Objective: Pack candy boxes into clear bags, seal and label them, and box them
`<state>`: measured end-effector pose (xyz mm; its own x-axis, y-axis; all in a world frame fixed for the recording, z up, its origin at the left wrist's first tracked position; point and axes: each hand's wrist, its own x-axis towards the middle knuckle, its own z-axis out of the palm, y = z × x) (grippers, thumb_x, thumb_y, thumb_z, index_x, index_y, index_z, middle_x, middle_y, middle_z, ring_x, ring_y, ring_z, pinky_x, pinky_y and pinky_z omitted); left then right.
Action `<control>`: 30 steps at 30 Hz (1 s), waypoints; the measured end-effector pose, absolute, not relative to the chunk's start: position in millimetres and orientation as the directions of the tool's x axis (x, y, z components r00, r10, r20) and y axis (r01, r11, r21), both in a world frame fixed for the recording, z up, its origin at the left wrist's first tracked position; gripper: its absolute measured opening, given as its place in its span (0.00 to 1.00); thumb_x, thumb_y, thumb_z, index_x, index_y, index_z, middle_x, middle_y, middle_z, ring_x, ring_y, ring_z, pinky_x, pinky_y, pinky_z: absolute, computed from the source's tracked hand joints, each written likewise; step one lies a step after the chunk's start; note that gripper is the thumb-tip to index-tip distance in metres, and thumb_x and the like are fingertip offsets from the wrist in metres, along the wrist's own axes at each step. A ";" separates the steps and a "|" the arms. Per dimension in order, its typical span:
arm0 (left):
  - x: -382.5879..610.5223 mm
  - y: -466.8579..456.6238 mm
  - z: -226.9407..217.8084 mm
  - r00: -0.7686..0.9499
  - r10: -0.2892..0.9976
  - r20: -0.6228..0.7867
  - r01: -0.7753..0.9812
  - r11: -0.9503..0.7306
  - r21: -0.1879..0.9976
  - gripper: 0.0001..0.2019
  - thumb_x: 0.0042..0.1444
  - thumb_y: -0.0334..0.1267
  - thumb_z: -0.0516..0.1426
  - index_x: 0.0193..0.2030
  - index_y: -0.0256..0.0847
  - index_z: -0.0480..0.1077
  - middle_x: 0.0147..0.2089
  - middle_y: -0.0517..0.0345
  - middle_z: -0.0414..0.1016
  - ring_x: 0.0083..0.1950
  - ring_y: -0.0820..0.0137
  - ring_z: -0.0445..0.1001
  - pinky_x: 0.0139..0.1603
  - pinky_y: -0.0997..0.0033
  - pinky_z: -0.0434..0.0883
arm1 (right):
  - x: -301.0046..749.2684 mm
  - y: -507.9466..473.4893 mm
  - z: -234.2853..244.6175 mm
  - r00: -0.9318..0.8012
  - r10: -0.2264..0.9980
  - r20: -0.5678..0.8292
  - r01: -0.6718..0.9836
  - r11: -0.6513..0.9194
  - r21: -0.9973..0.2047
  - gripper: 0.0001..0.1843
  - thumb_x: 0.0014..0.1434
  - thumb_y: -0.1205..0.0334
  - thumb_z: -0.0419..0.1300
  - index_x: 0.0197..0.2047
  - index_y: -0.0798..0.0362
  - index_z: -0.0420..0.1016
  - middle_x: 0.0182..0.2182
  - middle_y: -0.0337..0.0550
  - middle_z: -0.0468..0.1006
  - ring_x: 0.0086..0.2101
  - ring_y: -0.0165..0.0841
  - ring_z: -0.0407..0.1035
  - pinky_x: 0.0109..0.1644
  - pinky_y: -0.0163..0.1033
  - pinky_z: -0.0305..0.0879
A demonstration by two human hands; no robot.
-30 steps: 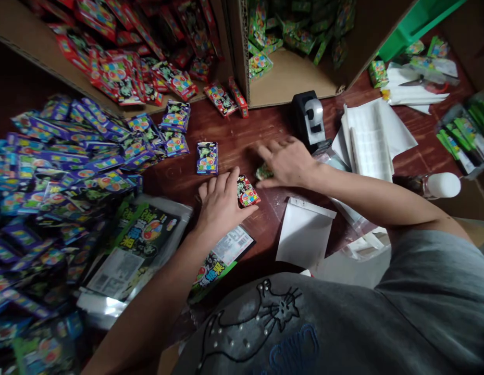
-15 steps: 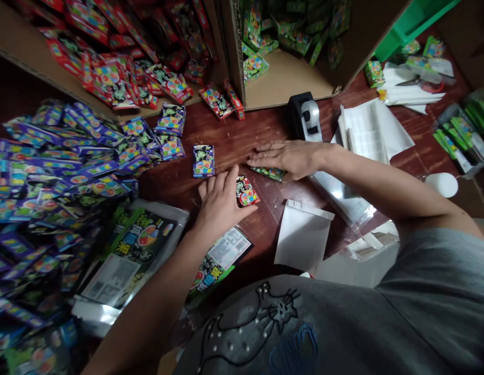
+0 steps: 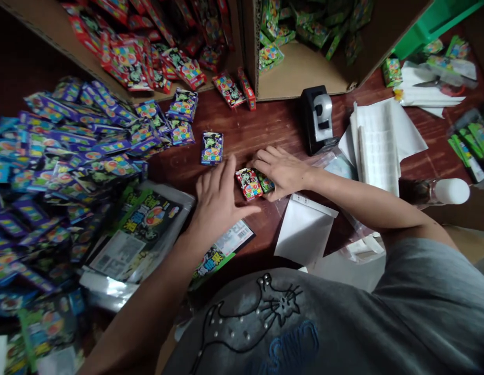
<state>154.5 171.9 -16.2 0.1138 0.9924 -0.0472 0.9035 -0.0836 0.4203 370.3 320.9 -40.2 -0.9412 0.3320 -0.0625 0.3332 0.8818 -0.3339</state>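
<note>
dim light in here, a soft shine on the middle of the counter (image 3: 265, 127), reddish-brown wood streaked with pale scuffs! over at the far left, deep shadow swallows everything. and down near right, a pale grey surface (image 3: 345, 270) peeks out, floor or not, hard to tell.

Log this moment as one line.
left hand: open, beside red box | right hand: gripping green box beside red box | purple box: apart from both
</note>
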 end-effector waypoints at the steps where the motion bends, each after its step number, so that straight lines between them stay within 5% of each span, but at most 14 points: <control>1: 152.9 152.2 -10.4 0.086 0.996 -0.035 0.912 -0.065 0.404 0.67 0.48 0.54 0.77 0.84 0.36 0.41 0.80 0.28 0.58 0.78 0.35 0.61 0.77 0.39 0.59 | 372.4 315.5 -37.1 -0.940 0.339 -0.036 0.331 0.883 -0.333 0.49 0.57 0.38 0.69 0.70 0.61 0.65 0.61 0.64 0.71 0.55 0.55 0.63 0.59 0.58 0.62; 4: 148.2 87.7 -5.8 0.005 0.997 -0.077 0.944 0.020 0.329 0.64 0.51 0.56 0.74 0.84 0.38 0.43 0.79 0.28 0.60 0.76 0.32 0.62 0.75 0.35 0.61 | 378.1 293.6 -28.3 -0.935 0.355 0.013 0.335 0.894 -0.298 0.47 0.59 0.38 0.67 0.71 0.61 0.66 0.61 0.65 0.72 0.55 0.56 0.63 0.58 0.57 0.62; 10: 142.1 28.0 -37.0 -0.101 0.990 -0.095 0.947 0.125 0.295 0.42 0.64 0.55 0.65 0.78 0.37 0.59 0.71 0.32 0.72 0.67 0.39 0.72 0.69 0.40 0.66 | 375.2 241.4 -23.2 -0.952 0.288 -0.104 0.305 0.923 -0.234 0.43 0.60 0.39 0.67 0.67 0.63 0.70 0.59 0.64 0.75 0.54 0.55 0.64 0.58 0.57 0.61; 17: 136.9 19.8 -43.4 0.006 0.996 -0.091 0.941 0.025 0.336 0.41 0.61 0.52 0.67 0.77 0.40 0.61 0.72 0.38 0.72 0.67 0.42 0.71 0.68 0.45 0.66 | 361.0 230.7 -31.4 -0.991 0.062 -0.120 0.109 0.889 -0.444 0.46 0.60 0.44 0.70 0.72 0.62 0.66 0.63 0.63 0.74 0.60 0.56 0.66 0.67 0.62 0.59; 21: 130.5 9.8 -46.8 0.000 0.997 -0.075 0.951 0.023 0.309 0.41 0.61 0.53 0.67 0.77 0.39 0.62 0.72 0.37 0.72 0.66 0.42 0.71 0.67 0.45 0.66 | 369.9 243.1 -38.3 -0.991 0.100 -0.083 0.129 0.832 -0.539 0.58 0.59 0.41 0.73 0.81 0.55 0.52 0.74 0.65 0.63 0.73 0.57 0.57 0.79 0.73 0.40; 24: 132.0 9.4 -49.5 -0.019 0.997 -0.075 0.942 0.043 0.332 0.41 0.61 0.53 0.67 0.76 0.38 0.63 0.72 0.36 0.71 0.66 0.42 0.71 0.67 0.45 0.67 | 373.3 245.6 -42.0 -0.993 0.076 -0.093 0.116 0.802 -0.585 0.50 0.61 0.46 0.74 0.78 0.50 0.58 0.72 0.60 0.66 0.72 0.53 0.59 0.80 0.75 0.35; 30: 141.1 14.2 -53.4 -0.056 0.998 -0.010 0.913 0.056 0.404 0.41 0.61 0.54 0.67 0.76 0.37 0.63 0.70 0.36 0.72 0.67 0.43 0.70 0.71 0.44 0.66 | 359.9 230.2 -43.5 -0.996 0.074 -0.043 0.085 0.793 -0.603 0.44 0.60 0.50 0.76 0.73 0.55 0.67 0.66 0.59 0.71 0.69 0.50 0.65 0.81 0.68 0.46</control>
